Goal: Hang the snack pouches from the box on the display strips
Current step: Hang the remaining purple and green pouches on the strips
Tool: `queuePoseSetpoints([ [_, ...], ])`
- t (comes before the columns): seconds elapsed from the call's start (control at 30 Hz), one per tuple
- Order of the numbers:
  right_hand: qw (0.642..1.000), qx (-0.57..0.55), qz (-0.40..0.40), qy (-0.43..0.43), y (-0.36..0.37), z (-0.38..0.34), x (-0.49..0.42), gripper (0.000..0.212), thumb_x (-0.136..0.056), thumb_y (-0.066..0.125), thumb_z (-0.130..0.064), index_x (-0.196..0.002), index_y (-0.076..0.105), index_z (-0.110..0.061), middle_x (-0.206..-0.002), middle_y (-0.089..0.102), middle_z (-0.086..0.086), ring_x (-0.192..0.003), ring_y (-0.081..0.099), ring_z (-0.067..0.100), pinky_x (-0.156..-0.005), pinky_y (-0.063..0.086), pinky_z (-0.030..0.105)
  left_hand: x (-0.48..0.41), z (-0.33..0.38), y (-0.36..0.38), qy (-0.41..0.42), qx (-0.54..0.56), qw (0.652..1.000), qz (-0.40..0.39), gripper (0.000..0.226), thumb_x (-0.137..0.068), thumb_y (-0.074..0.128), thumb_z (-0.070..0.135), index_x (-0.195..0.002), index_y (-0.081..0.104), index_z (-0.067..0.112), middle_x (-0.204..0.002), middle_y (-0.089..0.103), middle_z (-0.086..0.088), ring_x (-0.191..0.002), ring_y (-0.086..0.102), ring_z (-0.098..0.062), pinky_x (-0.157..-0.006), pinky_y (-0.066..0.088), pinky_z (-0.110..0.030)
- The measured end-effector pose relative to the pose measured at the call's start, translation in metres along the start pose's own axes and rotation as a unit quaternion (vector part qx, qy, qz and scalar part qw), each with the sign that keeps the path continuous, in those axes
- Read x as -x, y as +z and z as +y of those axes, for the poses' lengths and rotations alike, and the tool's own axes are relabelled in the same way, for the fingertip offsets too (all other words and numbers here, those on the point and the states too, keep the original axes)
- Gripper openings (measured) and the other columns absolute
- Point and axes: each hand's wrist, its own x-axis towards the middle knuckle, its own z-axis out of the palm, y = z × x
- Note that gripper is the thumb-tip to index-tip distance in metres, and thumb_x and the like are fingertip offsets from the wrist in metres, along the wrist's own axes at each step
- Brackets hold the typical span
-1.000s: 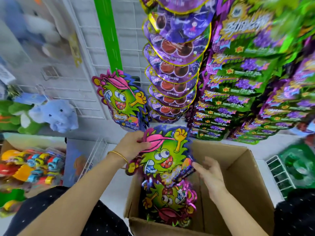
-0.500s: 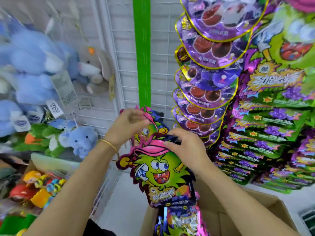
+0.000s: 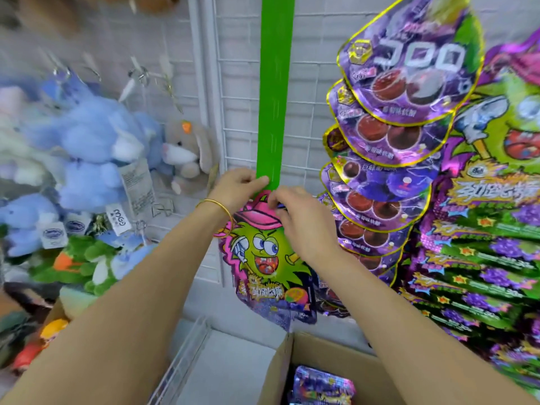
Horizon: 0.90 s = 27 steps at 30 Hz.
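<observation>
Pouch: one snack pouch (image 3: 267, 258) hangs flat against the white wire grid (image 3: 306, 83), in the middle of the frame, face toward the camera.
Pouch look: its edge is jagged and cut to the outline of a cartoon figure. The figure is spiky and lime green, with big white eyes, a wide red mouth and a pink cap. It sits on a shiny purple and pink ground, with a band of yellow lettering near the bottom.
Pouch place: its top edge meets the lower end of the green strip (image 3: 273, 92); its bottom edge hangs above the box (image 3: 321, 352).
Strip: a plain bright green band runs straight down from the top centre of the frame.
Left hand: the left hand (image 3: 238, 187) is at the strip's lower end with its fingers curled, thumb and forefinger pinching the strip's left edge. A gold bracelet (image 3: 216, 206) is on the wrist.
Right hand: the right hand (image 3: 301, 220) has bent fingers pinching the pouch's top at the pink cap.
Box: open brown cardboard at the lower centre, with more pouches (image 3: 321, 387) lying inside.
Right of frame: a column of overlapping purple pouches (image 3: 388, 159), then rows of green and purple pouches (image 3: 482, 258).
Left of frame: blurred plush toys (image 3: 87, 147), blue, grey and green, hang on hooks.
</observation>
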Motion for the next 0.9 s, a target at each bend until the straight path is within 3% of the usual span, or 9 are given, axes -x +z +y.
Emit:
queuePoseSetpoints([
  [0.23, 0.999, 0.005, 0.036, 0.009, 0.008, 0.003, -0.013, 0.028, -0.088, 0.052, -0.008, -0.107, 0.063, -0.027, -0.104, 0.056, 0.005, -0.089, 0.061, 0.033, -0.072, 0.049, 0.041, 0.004, 0.008, -0.01, -0.048, 0.015, 0.999, -0.019, 0.035, -0.088, 0.058, 0.028, -0.057, 0.047, 0.016, -0.057, 0.04, -0.001, -0.054, 0.036, -0.012, -0.048, 0.029, -0.018],
  [0.43, 0.999, 0.021, 0.035, 0.01, 0.012, 0.003, -0.016, 0.029, -0.091, 0.051, -0.011, -0.112, 0.061, -0.028, -0.104, 0.056, 0.004, -0.091, 0.061, 0.032, -0.072, 0.05, 0.041, 0.009, 0.012, -0.01, -0.094, 0.02, 0.995, 0.007, 0.035, -0.085, 0.06, 0.037, -0.065, 0.057, 0.009, -0.063, 0.052, -0.004, -0.058, 0.044, -0.013, -0.058, 0.032, -0.022],
  [0.6, 0.999, 0.027, 0.025, 0.011, 0.015, 0.006, -0.014, 0.029, -0.09, 0.051, -0.007, -0.111, 0.057, -0.025, -0.107, 0.057, 0.004, -0.094, 0.061, 0.032, -0.073, 0.05, 0.042, 0.01, 0.009, -0.009, -0.086, 0.006, 0.996, 0.02, 0.037, -0.086, 0.059, 0.037, -0.065, 0.057, 0.007, -0.059, 0.049, -0.004, -0.055, 0.042, -0.013, -0.052, 0.035, -0.015],
  [0.73, 0.999, 0.03, -0.014, 0.034, 0.023, 0.009, 0.0, 0.021, -0.091, 0.048, -0.005, -0.108, 0.045, -0.017, -0.113, 0.057, 0.006, -0.095, 0.059, 0.034, -0.072, 0.05, 0.045, 0.021, 0.0, -0.005, -0.041, -0.01, 0.999, 0.024, 0.023, -0.088, 0.059, 0.024, -0.103, 0.06, 0.007, -0.079, 0.059, -0.004, -0.065, 0.052, -0.007, -0.06, 0.04, -0.015],
  [0.83, 0.999, 0.033, -0.016, 0.025, 0.02, 0.009, 0.008, 0.023, -0.089, 0.049, 0.0, -0.108, 0.044, -0.012, -0.114, 0.05, 0.009, -0.097, 0.054, 0.033, -0.071, 0.047, 0.042, 0.033, -0.013, -0.002, -0.022, 0.008, 0.999, 0.038, 0.038, -0.083, 0.061, 0.003, -0.12, 0.05, 0.005, -0.101, 0.06, -0.011, -0.086, 0.057, -0.015, -0.07, 0.047, -0.01],
  [0.9, 0.999, 0.049, 0.012, -0.018, 0.014, 0.01, 0.022, 0.033, -0.079, 0.053, 0.008, -0.107, 0.048, -0.009, -0.114, 0.05, 0.01, -0.102, 0.051, 0.032, -0.075, 0.046, 0.042, 0.044, -0.02, -0.001, 0.016, -0.008, 0.997, 0.071, 0.045, -0.08, 0.059, -0.004, -0.123, 0.047, 0.005, -0.113, 0.057, -0.01, -0.1, 0.053, -0.014, -0.084, 0.042, -0.012],
])
